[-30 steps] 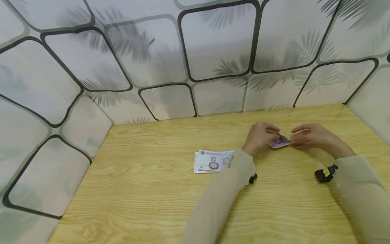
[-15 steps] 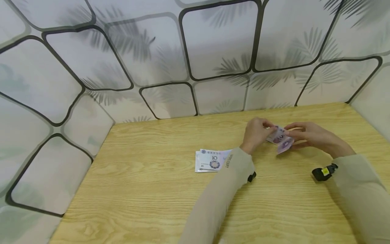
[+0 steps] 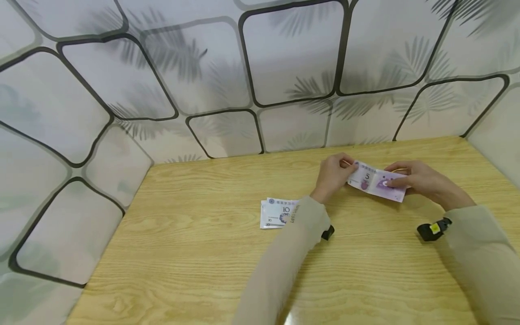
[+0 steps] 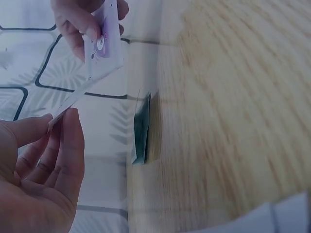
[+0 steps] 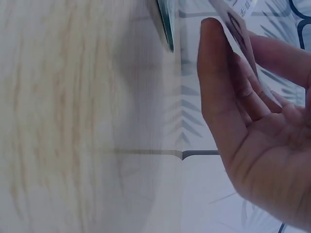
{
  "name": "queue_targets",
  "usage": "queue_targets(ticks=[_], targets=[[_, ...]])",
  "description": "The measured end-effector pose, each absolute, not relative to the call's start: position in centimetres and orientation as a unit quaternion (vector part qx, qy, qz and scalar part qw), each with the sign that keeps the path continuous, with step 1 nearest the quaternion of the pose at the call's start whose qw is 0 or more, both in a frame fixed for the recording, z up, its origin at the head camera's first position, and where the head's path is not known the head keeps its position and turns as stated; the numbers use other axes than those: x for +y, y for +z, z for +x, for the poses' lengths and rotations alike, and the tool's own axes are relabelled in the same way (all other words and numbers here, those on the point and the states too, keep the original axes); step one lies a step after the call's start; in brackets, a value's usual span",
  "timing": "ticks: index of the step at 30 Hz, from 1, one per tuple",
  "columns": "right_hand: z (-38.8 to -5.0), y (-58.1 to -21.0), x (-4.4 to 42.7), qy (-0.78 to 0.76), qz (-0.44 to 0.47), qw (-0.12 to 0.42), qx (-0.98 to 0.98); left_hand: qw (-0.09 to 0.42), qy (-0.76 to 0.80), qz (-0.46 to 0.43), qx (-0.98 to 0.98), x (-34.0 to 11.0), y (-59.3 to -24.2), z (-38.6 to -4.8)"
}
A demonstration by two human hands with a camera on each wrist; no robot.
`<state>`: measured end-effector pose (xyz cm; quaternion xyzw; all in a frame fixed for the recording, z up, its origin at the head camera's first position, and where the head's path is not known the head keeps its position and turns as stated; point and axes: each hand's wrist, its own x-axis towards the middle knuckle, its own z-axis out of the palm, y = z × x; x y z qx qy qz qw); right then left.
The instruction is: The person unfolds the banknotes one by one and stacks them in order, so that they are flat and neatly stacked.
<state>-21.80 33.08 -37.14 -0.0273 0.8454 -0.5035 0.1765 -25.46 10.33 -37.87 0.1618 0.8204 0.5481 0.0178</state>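
Note:
A purple 5 banknote (image 3: 378, 186) is stretched between both hands above the table, a crease running down its middle. My left hand (image 3: 330, 177) pinches its left end between thumb and fingers. At the other end, my right hand (image 3: 424, 181) holds it with the thumb on the front face and fingers behind. In the left wrist view the banknote (image 4: 104, 53) bends at the crease. A folded green piece of paper (image 4: 141, 130) stands on the table beyond the left hand; I cannot make it out in the head view.
A small stack of banknotes (image 3: 275, 213), a 10 on top, lies left of the hands, partly covered by the left sleeve (image 3: 298, 230). The wooden table (image 3: 183, 253) meets a patterned wall covering (image 3: 292, 131) at the back and sides.
The folded purple banknote has been opened out nearly flat between the hands. My left hand has shifted left and slightly away, drawing its end outward; the right hand has taken hold of the other end.

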Motion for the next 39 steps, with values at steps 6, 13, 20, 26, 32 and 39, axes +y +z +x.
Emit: queue_targets(ticks=[6, 13, 20, 26, 32, 39], targets=[[-21.7, -37.1, 33.1, -0.52, -0.014, 0.178, 0.835, 0.038, 0.597, 0.143, 0.788, 9.5, -37.7, -25.5], [-21.8, -37.2, 33.3, -0.557, -0.005, 0.183, 0.81, 0.043, 0.624, 0.121, 0.771, 8.6, -37.6, -25.6], [-21.7, -37.5, 33.5, -0.609, 0.001, 0.166, 0.776, 0.056, 0.645, 0.105, 0.755, 7.7, -37.6, -25.6], [-21.7, -37.7, 33.6, -0.679, -0.01, 0.157, 0.717, 0.068, 0.661, 0.103, 0.74, 6.7, -37.6, -25.9], [-21.6, -37.9, 33.4, -0.734, -0.021, 0.156, 0.661, 0.086, 0.667, 0.113, 0.732, 5.4, -37.8, -26.0], [-21.6, -38.1, 33.2, -0.754, -0.025, 0.148, 0.639, 0.111, 0.673, 0.106, 0.724, 4.3, -37.8, -26.0]])
